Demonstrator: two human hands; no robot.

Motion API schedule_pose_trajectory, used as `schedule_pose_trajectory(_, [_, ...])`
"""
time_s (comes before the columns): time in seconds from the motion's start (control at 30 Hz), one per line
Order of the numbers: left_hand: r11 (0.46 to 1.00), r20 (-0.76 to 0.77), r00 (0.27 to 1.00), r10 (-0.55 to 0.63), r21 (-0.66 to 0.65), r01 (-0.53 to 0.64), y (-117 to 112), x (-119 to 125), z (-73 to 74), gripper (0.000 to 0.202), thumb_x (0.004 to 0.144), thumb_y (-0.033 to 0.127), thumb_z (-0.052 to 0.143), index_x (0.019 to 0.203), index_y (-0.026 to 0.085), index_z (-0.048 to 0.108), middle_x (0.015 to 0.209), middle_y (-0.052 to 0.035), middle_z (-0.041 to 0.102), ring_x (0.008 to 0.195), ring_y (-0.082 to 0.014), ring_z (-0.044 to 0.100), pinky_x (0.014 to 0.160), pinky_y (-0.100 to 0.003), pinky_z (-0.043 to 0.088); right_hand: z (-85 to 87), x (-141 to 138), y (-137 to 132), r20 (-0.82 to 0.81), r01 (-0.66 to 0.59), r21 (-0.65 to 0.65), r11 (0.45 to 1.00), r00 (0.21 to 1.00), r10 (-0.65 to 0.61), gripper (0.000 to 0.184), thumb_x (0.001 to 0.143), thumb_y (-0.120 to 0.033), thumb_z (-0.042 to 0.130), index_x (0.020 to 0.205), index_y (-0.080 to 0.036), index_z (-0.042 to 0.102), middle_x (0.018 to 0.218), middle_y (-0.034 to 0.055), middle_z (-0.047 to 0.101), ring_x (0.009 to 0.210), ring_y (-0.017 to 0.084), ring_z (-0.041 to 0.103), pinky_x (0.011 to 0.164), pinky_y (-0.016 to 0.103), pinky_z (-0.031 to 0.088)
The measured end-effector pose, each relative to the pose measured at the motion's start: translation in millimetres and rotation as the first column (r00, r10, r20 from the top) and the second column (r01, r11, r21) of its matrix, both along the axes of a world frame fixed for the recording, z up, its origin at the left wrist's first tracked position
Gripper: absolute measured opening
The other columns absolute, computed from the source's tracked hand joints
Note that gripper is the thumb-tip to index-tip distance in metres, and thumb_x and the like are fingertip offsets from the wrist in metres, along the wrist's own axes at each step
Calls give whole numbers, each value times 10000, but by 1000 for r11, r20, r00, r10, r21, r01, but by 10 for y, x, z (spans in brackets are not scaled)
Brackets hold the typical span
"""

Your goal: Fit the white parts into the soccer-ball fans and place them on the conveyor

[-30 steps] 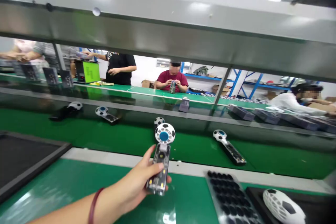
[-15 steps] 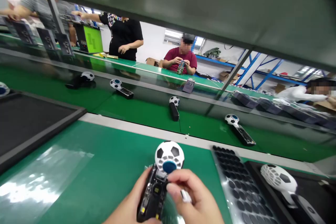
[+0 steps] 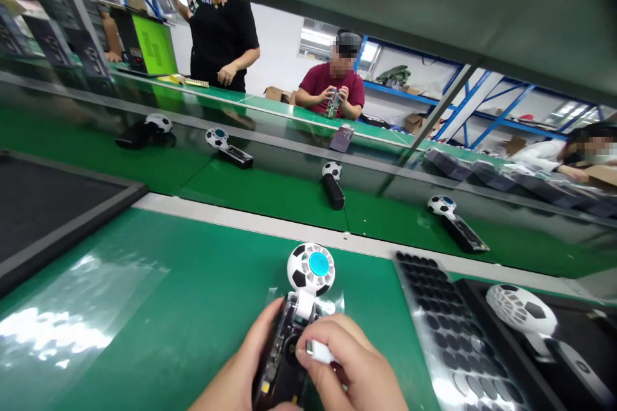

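Observation:
My left hand (image 3: 238, 363) is wrapped round a handheld fan (image 3: 278, 353) with a black handle, its circuit parts uncovered. The fan's head (image 3: 311, 268) looks like a white and black football with a blue disc, and it points away from me. Between the thumb and fingers of my right hand (image 3: 359, 363) is a white cable plug (image 3: 319, 351) with a metal tip. That plug is over the handle, and I see no cable end inserted. Part of the handle's lower end is hidden by my hands.
To the right lies a sheet of black round stickers (image 3: 446, 327), beside another football fan (image 3: 523, 311) on a black mat. Several fans, one of them here (image 3: 333, 186), lie on the green belt (image 3: 270, 196). A black-framed tray (image 3: 72, 218) is left. Co-workers are across the line.
The fan's head has turned, so its blue disc now shows fully. My right hand has moved the plug down and left over the handle. The belt's fans appear shifted slightly right.

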State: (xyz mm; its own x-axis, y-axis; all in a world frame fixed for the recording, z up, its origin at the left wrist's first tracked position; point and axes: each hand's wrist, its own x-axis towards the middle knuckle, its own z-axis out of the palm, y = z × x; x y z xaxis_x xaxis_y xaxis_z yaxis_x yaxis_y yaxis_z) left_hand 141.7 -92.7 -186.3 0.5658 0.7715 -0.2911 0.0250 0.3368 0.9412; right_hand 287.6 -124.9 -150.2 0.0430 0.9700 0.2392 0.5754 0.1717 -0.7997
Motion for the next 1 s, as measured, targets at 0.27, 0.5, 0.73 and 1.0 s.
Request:
schedule_pose_trajectory(0.27, [998,-91,994,-66,-9,65,30,-26,66,854,607,242,628,1301,213,132,1382,-26,270,1260,-183,222,1050,-263,164,-7,4,-7,90,28,27,999,995,-31,169,726,-109,484,761,-264,540,714,-66,575,676,107,513,587,167,368])
schedule_pose_trajectory(0.5, [997,-124,989,-76,1,77,48,-46,48,852,617,246,625,1313,234,135,1381,0,285,1280,-185,171,1052,-272,182,-64,-11,-10,81,11,54,998,997,-15,174,742,-106,452,784,-253,536,734,-32,575,680,133,514,584,203,384])
schedule_pose_trajectory(0.73, [998,-121,991,-50,18,52,42,-35,38,836,614,232,631,1314,247,175,1369,-5,311,1266,-220,216,1053,-318,202,-13,-29,-8,187,-8,71,997,982,-6,192,754,-104,405,783,-256,519,746,-26,570,686,151,495,571,216,404])
schedule_pose_trajectory(1.0, [998,-126,991,-53,29,57,19,-52,43,823,604,187,621,1311,261,207,1356,7,337,1267,-225,215,1056,-330,200,32,2,13,220,-32,26,999,975,26,231,725,-61,426,776,-250,548,731,-20,573,690,158,511,586,223,428])
